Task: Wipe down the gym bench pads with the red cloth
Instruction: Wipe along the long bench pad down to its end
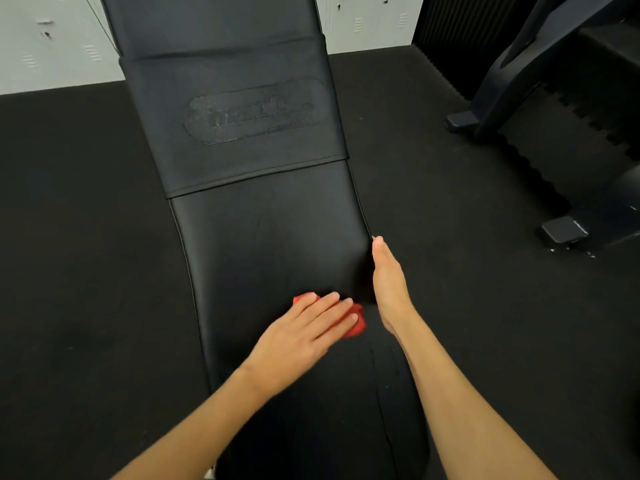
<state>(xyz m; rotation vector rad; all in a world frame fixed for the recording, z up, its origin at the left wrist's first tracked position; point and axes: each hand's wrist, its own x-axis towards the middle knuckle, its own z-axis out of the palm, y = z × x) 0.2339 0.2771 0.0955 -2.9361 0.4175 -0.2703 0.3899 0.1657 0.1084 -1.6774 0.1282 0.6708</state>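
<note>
A long black padded gym bench [263, 237] runs away from me down the middle of the view, with a worn logo patch [254, 112] on its raised upper pad. My left hand [304, 329] lies flat with straight fingers on the red cloth [356, 320], pressing it onto the lower part of the pad; only the cloth's edges show around the fingers. My right hand [389, 282] rests edge-on along the bench's right side, fingers straight; whether any curl under the edge is hidden.
Black rubber flooring [86, 271] surrounds the bench. A dark machine frame with two rubber feet [564, 232] stands at the right. White lockers [45, 39] line the far wall.
</note>
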